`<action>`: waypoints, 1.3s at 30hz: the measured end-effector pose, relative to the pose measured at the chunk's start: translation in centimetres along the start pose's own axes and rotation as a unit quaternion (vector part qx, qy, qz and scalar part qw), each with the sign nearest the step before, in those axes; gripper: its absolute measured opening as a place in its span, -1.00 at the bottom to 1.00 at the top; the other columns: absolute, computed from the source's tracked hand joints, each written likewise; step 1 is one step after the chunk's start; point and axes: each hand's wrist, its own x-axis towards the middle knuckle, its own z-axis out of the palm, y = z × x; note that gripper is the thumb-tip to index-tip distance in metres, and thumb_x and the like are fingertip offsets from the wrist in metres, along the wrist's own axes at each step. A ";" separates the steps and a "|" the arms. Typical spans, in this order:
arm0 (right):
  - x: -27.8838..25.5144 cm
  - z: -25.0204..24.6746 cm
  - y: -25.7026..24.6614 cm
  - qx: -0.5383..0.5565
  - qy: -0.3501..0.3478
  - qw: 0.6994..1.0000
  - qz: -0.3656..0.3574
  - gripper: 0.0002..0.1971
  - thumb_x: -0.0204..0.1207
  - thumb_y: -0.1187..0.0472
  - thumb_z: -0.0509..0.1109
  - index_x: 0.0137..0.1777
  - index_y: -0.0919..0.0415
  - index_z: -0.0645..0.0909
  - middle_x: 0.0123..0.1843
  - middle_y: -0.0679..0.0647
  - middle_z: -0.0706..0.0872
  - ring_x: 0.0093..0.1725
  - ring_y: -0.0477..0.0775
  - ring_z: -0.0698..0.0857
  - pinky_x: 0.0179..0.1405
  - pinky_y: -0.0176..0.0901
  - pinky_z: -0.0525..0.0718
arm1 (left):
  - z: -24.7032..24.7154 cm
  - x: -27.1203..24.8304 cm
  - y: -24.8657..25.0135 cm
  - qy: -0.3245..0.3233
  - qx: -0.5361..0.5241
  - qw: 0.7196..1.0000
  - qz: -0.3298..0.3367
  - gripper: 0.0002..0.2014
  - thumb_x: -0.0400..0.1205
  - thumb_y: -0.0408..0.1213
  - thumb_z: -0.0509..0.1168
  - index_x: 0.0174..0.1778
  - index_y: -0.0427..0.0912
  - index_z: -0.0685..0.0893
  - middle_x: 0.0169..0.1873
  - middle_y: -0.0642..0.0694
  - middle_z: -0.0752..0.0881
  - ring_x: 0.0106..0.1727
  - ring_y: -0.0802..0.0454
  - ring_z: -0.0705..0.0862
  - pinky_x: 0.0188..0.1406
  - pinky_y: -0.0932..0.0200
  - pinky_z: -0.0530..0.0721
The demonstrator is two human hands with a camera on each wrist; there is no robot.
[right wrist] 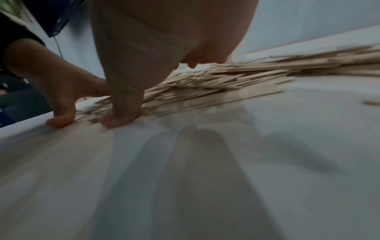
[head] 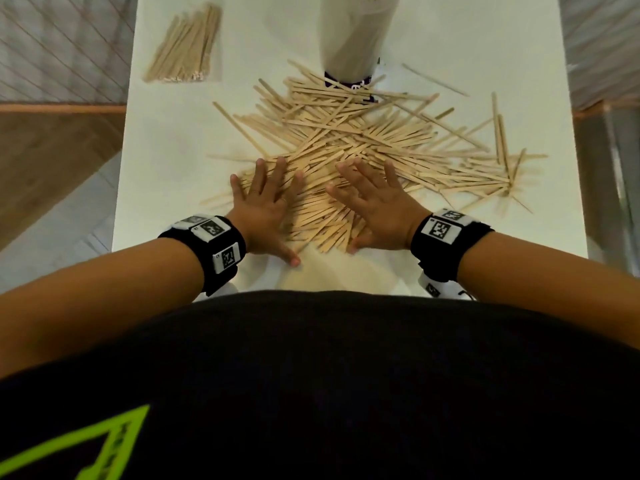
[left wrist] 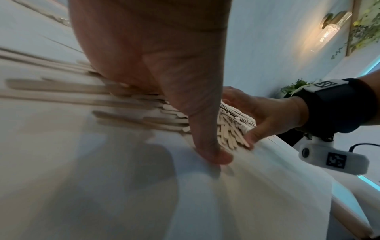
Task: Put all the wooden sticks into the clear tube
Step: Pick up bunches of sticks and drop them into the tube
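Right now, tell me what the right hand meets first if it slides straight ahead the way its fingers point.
More of the loose wooden sticks: the right hand already rests flat on that pile. Farther along stands the clear tube, probably a little left of its line.

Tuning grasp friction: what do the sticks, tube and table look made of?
Sticks: bare pale wood, matte, flat and thin; faint grain.
Tube: clear, probably plastic; sticks inside show through its slightly cloudy wall.
Table: smooth white top, semi-gloss, likely laminate or painted board; it carries soft reflections by the left hand and right hand.
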 end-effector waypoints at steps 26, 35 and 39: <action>2.8 -3.0 3.2 0.026 0.141 0.988 0.053 -0.68 0.36 0.53 0.33 0.09 0.31 0.68 -0.06 0.27 0.67 -0.09 0.33 0.64 -0.12 0.10 0.58 | -5.5 2.7 -0.2 0.189 -0.084 0.978 -0.017 -0.68 0.70 -0.22 0.20 0.35 -0.10 0.65 0.06 -0.22 0.59 0.06 -0.28 0.63 0.04 -0.01 0.60; 2.1 -5.3 4.3 0.121 0.056 0.987 0.092 -0.51 0.47 0.55 0.18 0.37 0.21 0.55 0.22 0.22 0.47 -0.01 0.27 0.60 -0.13 -0.06 0.48 | -7.5 1.5 -0.7 0.137 -0.041 0.990 -0.013 -0.65 0.55 -0.51 0.18 0.25 -0.25 0.60 0.03 -0.25 0.60 0.03 -0.27 0.61 0.02 -0.13 0.62; 1.8 -5.5 4.3 0.146 0.035 0.984 0.099 -0.28 0.45 0.59 0.15 0.56 -0.02 0.35 0.43 0.10 0.33 0.05 0.22 0.63 -0.02 0.01 0.62 | -7.9 0.9 -0.7 0.127 -0.006 0.991 -0.031 -0.55 0.62 -0.43 0.13 0.45 -0.11 0.48 0.12 -0.19 0.64 0.16 -0.23 0.58 0.00 -0.01 0.57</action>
